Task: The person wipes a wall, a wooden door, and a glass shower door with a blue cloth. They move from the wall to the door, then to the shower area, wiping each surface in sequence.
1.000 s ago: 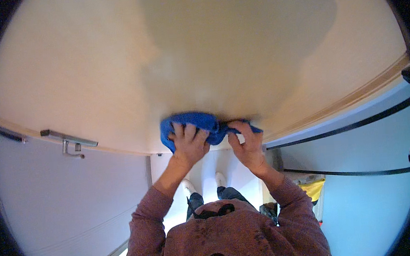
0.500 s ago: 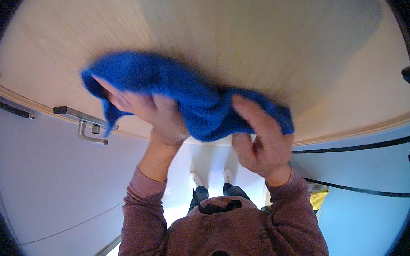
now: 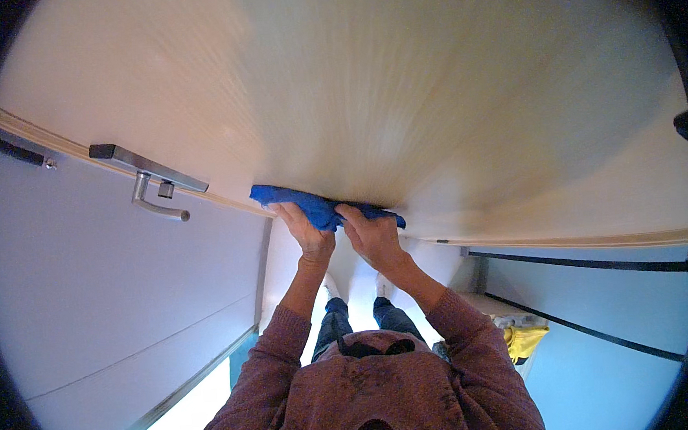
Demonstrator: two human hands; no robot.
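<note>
The forearms reach forward and converge, the left hand just beside the right hand, whose fingers are curled inward.

Before the body, cloth against the near edge of the panel. On the cloth, side by side, left grip and right grip. Well left, along the same edge, handle; farther left, bar. Below, between the arms, shoes on the floor. Low right, beside the sleeve, bundle.
</note>
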